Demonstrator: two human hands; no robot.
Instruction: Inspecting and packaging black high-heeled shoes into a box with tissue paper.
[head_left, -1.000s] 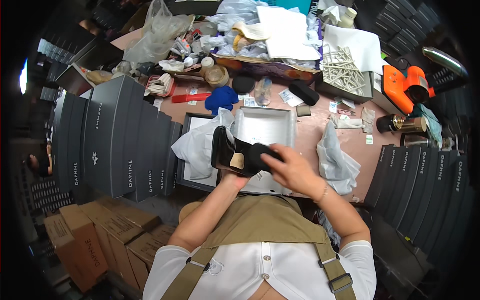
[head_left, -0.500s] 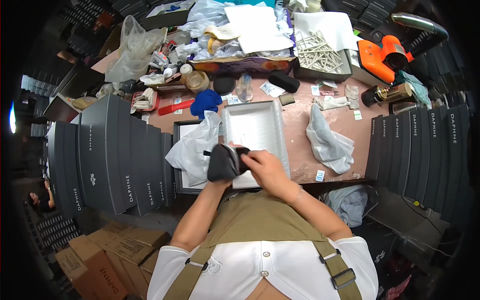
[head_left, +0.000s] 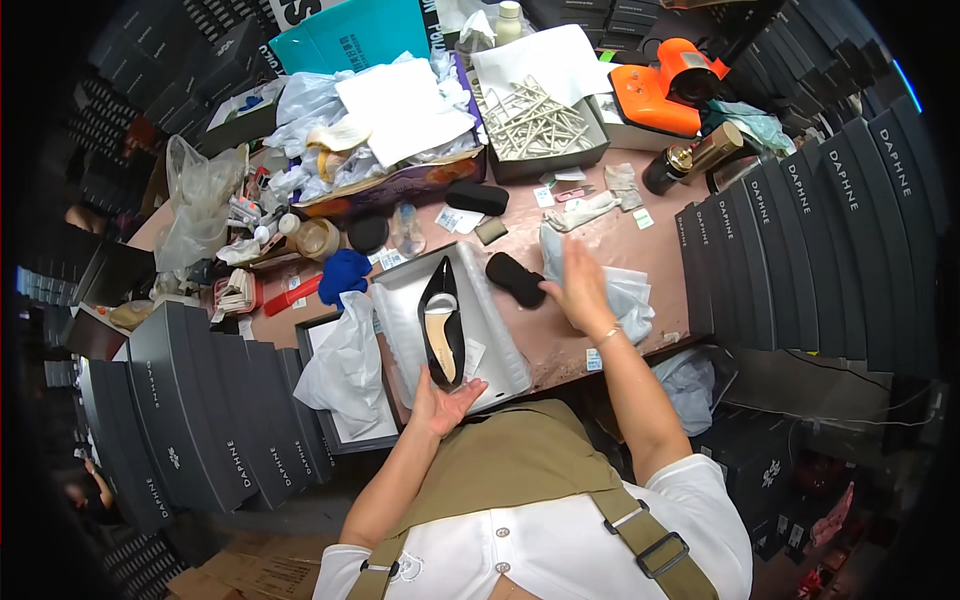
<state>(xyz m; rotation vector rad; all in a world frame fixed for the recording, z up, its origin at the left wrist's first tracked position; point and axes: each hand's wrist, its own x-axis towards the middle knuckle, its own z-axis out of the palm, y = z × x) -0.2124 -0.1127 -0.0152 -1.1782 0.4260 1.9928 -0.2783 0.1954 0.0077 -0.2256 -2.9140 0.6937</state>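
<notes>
A black pointed shoe (head_left: 455,318) with a beige insole lies in a white-lined shoe box (head_left: 395,300), toe pointing away from me. My left hand (head_left: 443,408) is at its heel end, palm up and fingers spread, not wrapped round the shoe. A black pad (head_left: 515,279), narrowed at its middle, rests on the table right of the box. Just beside it my right hand (head_left: 582,290) reaches with outstretched fingers to a bundle in white wrapping (head_left: 627,300). Whether those fingers touch the wrapping I cannot tell. A crumpled white wrapper (head_left: 345,365) lies over the grey box lid left of the shoe box.
Stacks of dark shoe boxes (head_left: 195,400) flank the table at left, with more boxes (head_left: 800,220) at right. Along the back are a carton of crumpled wrapping (head_left: 400,178), a tray of pale sticks (head_left: 540,125), an orange tool (head_left: 655,100), jars (head_left: 318,238) and a blue cloth (head_left: 344,277).
The shoe has gone from my left hand into the box. My right hand has let go of the black pad onto the table and moved right to the wrapped bundle. The view has turned.
</notes>
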